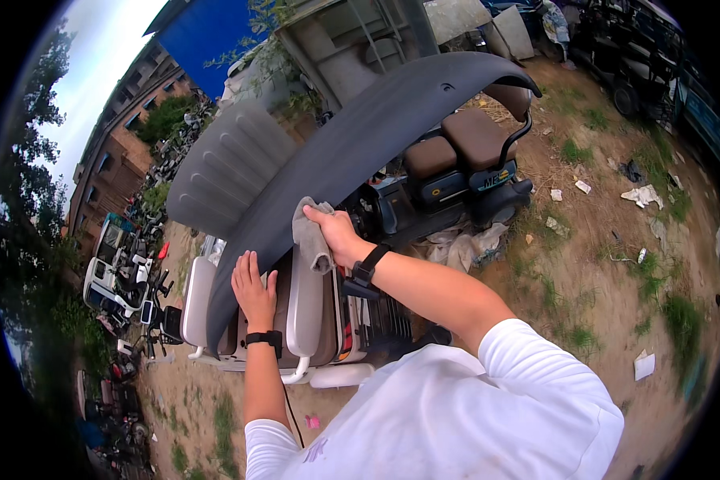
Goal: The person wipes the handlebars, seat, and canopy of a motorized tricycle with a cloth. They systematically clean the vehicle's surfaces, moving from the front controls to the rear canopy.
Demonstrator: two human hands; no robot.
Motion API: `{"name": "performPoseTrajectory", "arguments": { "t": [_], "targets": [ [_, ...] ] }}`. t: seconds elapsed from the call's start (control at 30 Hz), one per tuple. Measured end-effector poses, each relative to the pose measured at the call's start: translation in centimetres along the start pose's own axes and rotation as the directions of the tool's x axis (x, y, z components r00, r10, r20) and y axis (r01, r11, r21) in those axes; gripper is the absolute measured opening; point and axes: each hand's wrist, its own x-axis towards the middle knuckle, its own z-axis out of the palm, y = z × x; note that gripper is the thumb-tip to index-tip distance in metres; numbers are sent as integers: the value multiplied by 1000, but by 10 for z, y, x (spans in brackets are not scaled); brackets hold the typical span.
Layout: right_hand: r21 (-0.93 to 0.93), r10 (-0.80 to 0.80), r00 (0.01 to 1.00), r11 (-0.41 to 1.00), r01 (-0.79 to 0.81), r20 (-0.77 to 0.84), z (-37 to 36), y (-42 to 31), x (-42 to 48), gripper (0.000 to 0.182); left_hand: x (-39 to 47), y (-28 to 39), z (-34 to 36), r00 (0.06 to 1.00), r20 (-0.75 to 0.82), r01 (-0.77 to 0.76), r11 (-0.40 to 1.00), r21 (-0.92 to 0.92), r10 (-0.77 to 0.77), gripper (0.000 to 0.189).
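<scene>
A long, curved dark grey panel (348,144), apparently plastic, slants across the view in front of me. Its lower end reaches down among the seats of a light-coloured vehicle. My right hand (336,231) grips a bunched grey cloth (312,237) at the panel's near edge. Against the panel's lower end rests my left hand (255,291), flat and holding nothing, with the thumb apart from the fingers. Just below the cloth is a pale padded armrest or seat side (307,306). A second pale pad (198,300) stands left of the panel.
A ribbed grey panel (231,168) rises behind the curved one. Beyond it, a small vehicle with brown seats (477,135) stands on dirt ground. Crumpled plastic sheeting (465,246) lies beside that vehicle. Parked scooters (150,312) line the left; litter (642,195) dots the ground at right.
</scene>
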Motion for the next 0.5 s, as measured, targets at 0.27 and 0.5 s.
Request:
{"name": "performPoseTrajectory", "arguments": {
  "t": [0.27,0.5],
  "targets": [
    [-287,-132,959,936,205,252,50,-62,57,34,87,-44,57,940,-342,2,998,70,22,53],
    [-289,-97,938,936,199,331,141,-111,141,32,195,-117,33,933,-357,-19,998,63,41,46]
  ]
}}
